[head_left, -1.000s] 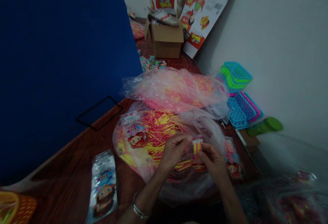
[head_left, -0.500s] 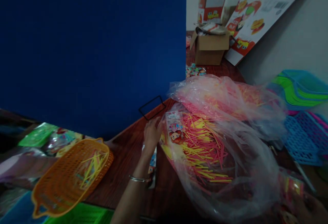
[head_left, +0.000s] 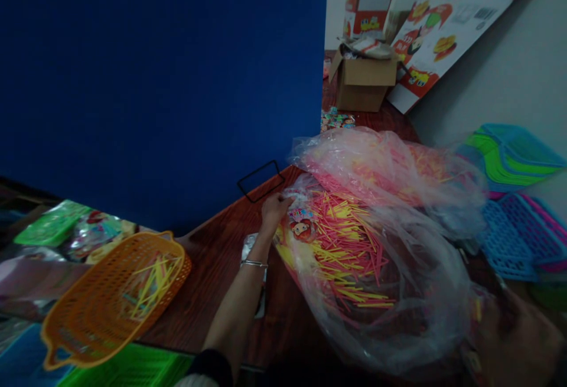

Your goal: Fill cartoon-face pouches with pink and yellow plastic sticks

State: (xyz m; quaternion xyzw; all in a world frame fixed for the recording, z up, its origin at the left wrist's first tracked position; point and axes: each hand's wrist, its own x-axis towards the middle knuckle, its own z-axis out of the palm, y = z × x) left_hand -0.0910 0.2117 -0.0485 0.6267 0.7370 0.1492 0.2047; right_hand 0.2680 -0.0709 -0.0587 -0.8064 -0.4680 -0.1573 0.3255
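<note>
My left hand (head_left: 274, 205) reaches forward with its fingers pinched on the top edge of a small cartoon-printed packet (head_left: 301, 225). The packet lies on a heap of pink and yellow sticks (head_left: 349, 251) inside an open clear plastic bag (head_left: 425, 304). A metal bracelet (head_left: 253, 264) sits on that wrist. Beneath the forearm lies a silver packet (head_left: 248, 245) on the wooden table (head_left: 212, 275). A blurred brownish shape (head_left: 522, 328) at the lower right may be my right hand; its fingers do not show.
A second bag of sticks (head_left: 381, 162) lies behind. An orange basket (head_left: 66, 316) with a few sticks sits at the left. A blue panel (head_left: 155, 80) stands along the table. Stacked coloured baskets (head_left: 514, 156) are at the right and a cardboard box (head_left: 363, 83) at the back.
My head turned left, bringing the orange basket into view. My hands parted from the small packet they held together. The left hand moved to the cartoon packet and pinched it.
</note>
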